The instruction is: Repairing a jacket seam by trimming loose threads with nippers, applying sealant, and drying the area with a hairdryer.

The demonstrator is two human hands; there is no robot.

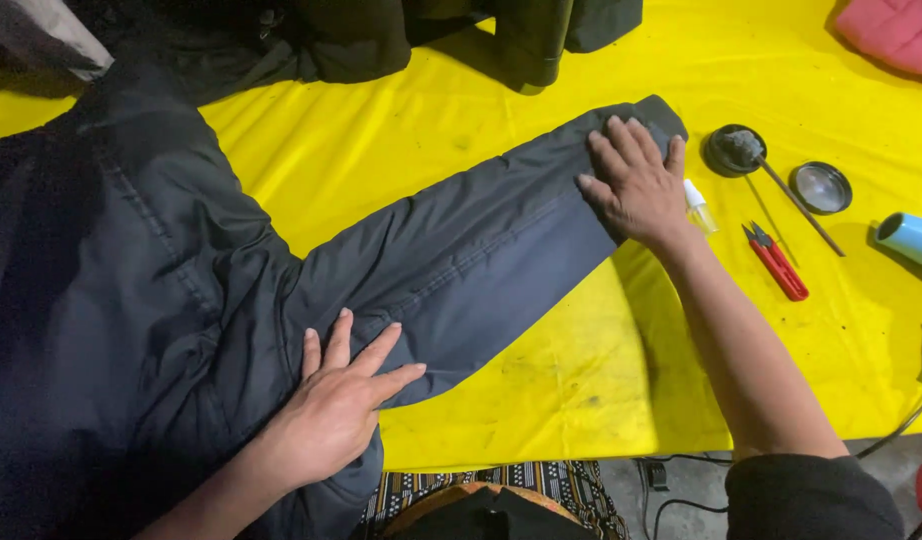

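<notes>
— Where do we find the jacket? 
— The dark padded jacket [161,300] lies flat across the yellow desk [541,380], one sleeve [471,260] stretched rightward.

— And our grips? 
— Both open, palms down: left hand [336,405] by the armpit, right hand [636,185] on the cuff, beside a small spray bottle [699,206] and red snips [777,262].

One head-worn camera – looking steeply down, close over the yellow table [541,60] – no second view

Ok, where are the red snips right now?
In the head view, the red snips lie on the yellow table cover, right of the right hand, beside the small spray bottle.
</notes>
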